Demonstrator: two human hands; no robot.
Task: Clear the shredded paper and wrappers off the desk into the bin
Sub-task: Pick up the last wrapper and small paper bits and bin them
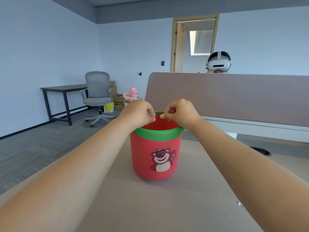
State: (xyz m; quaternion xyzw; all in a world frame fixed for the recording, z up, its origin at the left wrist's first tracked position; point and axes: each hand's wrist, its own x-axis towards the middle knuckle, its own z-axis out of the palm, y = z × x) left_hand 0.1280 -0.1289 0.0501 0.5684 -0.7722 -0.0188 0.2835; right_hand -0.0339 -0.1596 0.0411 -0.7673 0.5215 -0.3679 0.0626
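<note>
Two bare forearms reach forward from the bottom corners across a pale beige tabletop (167, 206); the left hand (138, 113) and the right hand (181, 113) meet above the open mouth of a red bin (155, 158); each grip is narrow, thumb and fingertips pinched together, and whether anything is held between them cannot be told; the two pinches sit close together, just apart. The bin stands upright on the tabletop, centred, with a green rim (158, 133) and a cartoon bear (161, 160) printed on its near side; its inside shows red and its contents are hidden. One small pale scrap (240, 204) lies on the tabletop near the right forearm, well apart from the bin; the surface around the bin is bare on every side. Behind the bin a grey-brown divider panel (225, 96) rises along the far edge; a person wearing a white headset (218, 63) shows above it. To the left the tabletop edge drops to grey floor (33, 148), with a grey office chair (97, 94) and a dark side table (63, 91) against the wall.
</note>
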